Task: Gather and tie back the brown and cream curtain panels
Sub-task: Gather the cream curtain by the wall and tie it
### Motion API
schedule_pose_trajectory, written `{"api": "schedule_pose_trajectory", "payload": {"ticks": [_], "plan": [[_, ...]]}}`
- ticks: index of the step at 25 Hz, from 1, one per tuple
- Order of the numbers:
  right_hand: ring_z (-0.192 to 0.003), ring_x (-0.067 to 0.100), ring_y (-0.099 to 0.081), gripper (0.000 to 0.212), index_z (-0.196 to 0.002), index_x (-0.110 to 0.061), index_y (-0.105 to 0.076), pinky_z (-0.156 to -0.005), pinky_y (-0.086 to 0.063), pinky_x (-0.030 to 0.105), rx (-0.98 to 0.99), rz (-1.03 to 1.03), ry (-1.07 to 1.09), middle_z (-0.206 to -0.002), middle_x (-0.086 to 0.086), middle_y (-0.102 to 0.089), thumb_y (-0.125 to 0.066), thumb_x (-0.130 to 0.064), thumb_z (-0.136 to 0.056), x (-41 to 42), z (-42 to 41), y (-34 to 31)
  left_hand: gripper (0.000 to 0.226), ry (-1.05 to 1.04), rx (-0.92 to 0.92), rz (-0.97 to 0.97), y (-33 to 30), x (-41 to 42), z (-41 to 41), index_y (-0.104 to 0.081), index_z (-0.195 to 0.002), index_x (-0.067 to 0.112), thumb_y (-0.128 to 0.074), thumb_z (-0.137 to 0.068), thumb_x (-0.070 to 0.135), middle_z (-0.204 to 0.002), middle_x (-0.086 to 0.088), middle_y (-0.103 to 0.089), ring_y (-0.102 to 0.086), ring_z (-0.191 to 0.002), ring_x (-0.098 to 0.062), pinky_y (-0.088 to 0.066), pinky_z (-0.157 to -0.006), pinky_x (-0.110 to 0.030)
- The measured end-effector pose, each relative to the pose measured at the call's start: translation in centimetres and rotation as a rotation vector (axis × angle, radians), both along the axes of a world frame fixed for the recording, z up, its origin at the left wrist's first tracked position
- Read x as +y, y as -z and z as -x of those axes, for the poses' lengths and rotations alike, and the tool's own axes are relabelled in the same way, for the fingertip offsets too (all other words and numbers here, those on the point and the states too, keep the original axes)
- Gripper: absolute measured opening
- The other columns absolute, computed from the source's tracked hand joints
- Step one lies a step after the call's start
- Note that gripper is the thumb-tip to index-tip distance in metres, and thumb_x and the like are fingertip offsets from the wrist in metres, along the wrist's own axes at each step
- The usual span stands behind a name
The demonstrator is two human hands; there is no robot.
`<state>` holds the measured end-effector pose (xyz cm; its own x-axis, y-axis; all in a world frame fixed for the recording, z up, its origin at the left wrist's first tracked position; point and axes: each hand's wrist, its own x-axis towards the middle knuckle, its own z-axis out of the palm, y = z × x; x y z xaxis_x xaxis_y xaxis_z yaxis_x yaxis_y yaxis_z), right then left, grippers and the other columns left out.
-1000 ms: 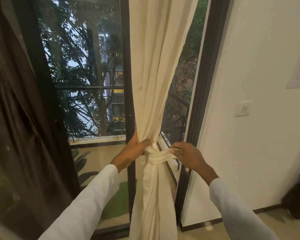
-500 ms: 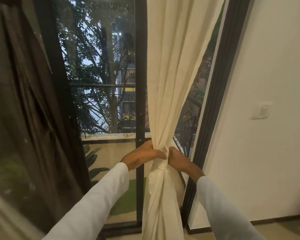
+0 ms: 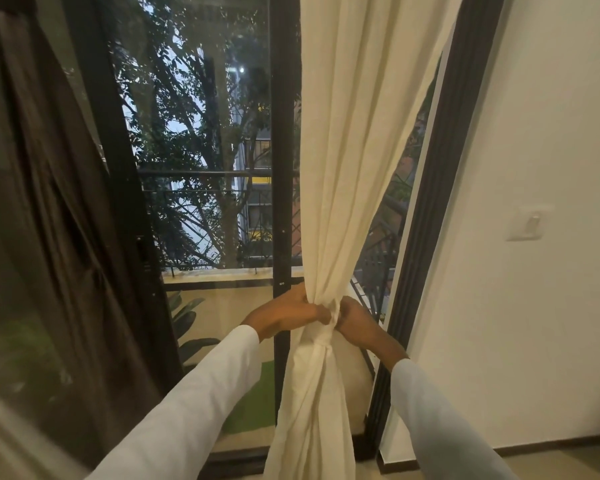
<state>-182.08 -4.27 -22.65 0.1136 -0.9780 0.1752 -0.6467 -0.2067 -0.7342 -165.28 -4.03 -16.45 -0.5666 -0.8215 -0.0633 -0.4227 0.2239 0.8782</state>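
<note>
Head view, the only one, looks forward and down at a glass door where the cream curtain panel [image 3: 354, 174] hangs as a long vertical column, pinched to a narrow waist at mid-height and flaring again toward the floor. At that waist sits a band of the same cream cloth, the tie [image 3: 321, 341], wrapped around the bundle. Left hand [image 3: 288, 313] comes in from the left with its fingers curled around the gathered cloth at the waist; right hand [image 3: 352, 318] meets it from the right, fingers curled onto the knot, so the two hands touch or nearly touch across the bundle. What the right fingertips pinch is hidden behind the folds. The curtain's long axis runs straight up and down between the hands, so a tightening pull would likely go sideways, left and right, across that axis; both hands are equally close to the knot. Brown curtain panel [image 3: 49, 209] hangs at the far left, well apart from both hands, and whether it is tied cannot be told. By the look of things the cream panel is nearly tied. A wall switch [image 3: 529, 223] sits on the white wall to the right
</note>
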Motion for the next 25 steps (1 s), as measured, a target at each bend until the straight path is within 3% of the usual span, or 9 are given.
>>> {"api": "schedule_pose_trajectory", "payload": {"ticks": [2,5,9,11,13,17,20,22,25], "plan": [[-0.105,0.026,-0.063,0.017,-0.109,-0.012,-0.066,-0.098,-0.051,0.047,-0.18,-0.041,-0.077,-0.106,0.003,-0.066,-0.065,-0.012,-0.092,0.4,-0.8,0.4,0.059,0.002,0.008,-0.026,0.2,-0.4,-0.3,-0.053,-0.125,0.02,-0.069,-0.068,0.025,-0.12,-0.006,-0.061,-0.058,-0.111,-0.023,-0.05,-0.098,-0.04],[-0.104,0.009,-0.062,0.03,-0.112,-0.023,-0.056,-0.097,-0.049,0.026,-0.355,-0.098,-0.116,-0.105,-0.008,-0.06,-0.058,0.001,-0.093,1.0,-1.9,1.1,0.07,0.025,-0.055,-0.038,0.7,-0.5,-0.2,-0.048,-0.131,0.023,-0.068,-0.065,0.038,-0.122,-0.003,-0.059,-0.057,-0.112,-0.022,-0.049,-0.098,-0.042],[-0.11,0.031,-0.061,0.039,-0.131,-0.002,-0.049,-0.098,-0.05,0.046,-0.339,-0.126,0.103,-0.11,0.002,-0.059,-0.052,0.007,-0.093,1.0,-2.3,2.7,0.063,0.05,-0.205,-0.029,0.5,-0.7,0.2,-0.041,-0.137,0.027,-0.062,-0.081,0.045,-0.125,0.002,-0.055,-0.054,-0.113,-0.022,-0.046,-0.099,-0.039],[-0.096,0.022,-0.064,0.026,-0.118,-0.006,-0.058,-0.091,-0.055,0.041,-0.554,-0.152,0.112,-0.101,-0.001,-0.064,-0.05,0.004,-0.096,1.6,-2.7,2.4,0.071,0.046,-0.273,-0.037,0.5,-0.9,-0.1,-0.041,-0.138,0.029,-0.057,-0.076,0.059,-0.132,0.001,-0.054,-0.054,-0.116,-0.024,-0.047,-0.098,-0.043],[-0.089,0.018,-0.066,0.02,-0.102,-0.019,-0.065,-0.082,-0.057,0.03,-0.749,-0.192,0.1,-0.095,-0.002,-0.069,-0.054,-0.003,-0.096,2.4,-3.1,2.0,0.069,0.014,-0.324,-0.04,0.6,-1.1,-0.3,-0.038,-0.141,0.028,-0.054,-0.081,0.059,-0.136,0.001,-0.051,-0.054,-0.116,-0.028,-0.054,-0.083,-0.039],[-0.096,0.024,-0.067,0.019,-0.104,-0.019,-0.066,-0.082,-0.058,0.036,-0.711,-0.054,0.396,-0.099,0.0,-0.07,-0.071,-0.015,-0.086,2.9,-3.8,4.1,0.062,-0.022,-0.359,-0.019,0.9,-1.0,-0.1,-0.035,-0.143,0.023,-0.049,-0.09,0.051,-0.129,-0.002,-0.05,-0.058,-0.104,-0.031,-0.057,-0.062,-0.031],[-0.089,0.004,-0.061,0.025,-0.108,-0.021,-0.059,-0.072,-0.049,0.017,-0.647,0.453,0.746,-0.1,-0.01,-0.063,-0.067,-0.011,-0.087,6.3,-6.7,5.0,0.053,-0.02,-0.347,0.049,1.1,-0.8,0.1,-0.043,-0.135,0.018,-0.045,-0.093,0.049,-0.096,0.002,-0.056,-0.062,-0.072,-0.023,-0.053,-0.055,-0.027],[-0.087,-0.002,-0.06,0.021,-0.106,-0.024,-0.058,-0.068,-0.046,0.007,-0.481,0.633,0.718,-0.094,-0.02,-0.061,-0.068,-0.02,-0.087,8.5,-8.9,5.9,0.048,-0.041,-0.311,0.054,1.2,-0.9,0.0,-0.043,-0.132,0.018,-0.043,-0.094,0.047,-0.09,0.003,-0.056,-0.065,-0.066,-0.025,-0.056,-0.057,-0.03],[-0.087,-0.001,-0.063,0.04,-0.113,-0.036,-0.054,-0.075,-0.052,0.012,-0.318,0.399,0.609,-0.1,-0.026,-0.061,-0.065,-0.057,-0.08,9.6,-11.4,7.5,0.046,-0.083,-0.25,0.032,1.4,-0.9,-0.1,-0.042,-0.131,0.019,-0.044,-0.093,0.045,-0.094,-0.002,-0.057,-0.068,-0.065,-0.031,-0.057,-0.055,-0.033]]}}
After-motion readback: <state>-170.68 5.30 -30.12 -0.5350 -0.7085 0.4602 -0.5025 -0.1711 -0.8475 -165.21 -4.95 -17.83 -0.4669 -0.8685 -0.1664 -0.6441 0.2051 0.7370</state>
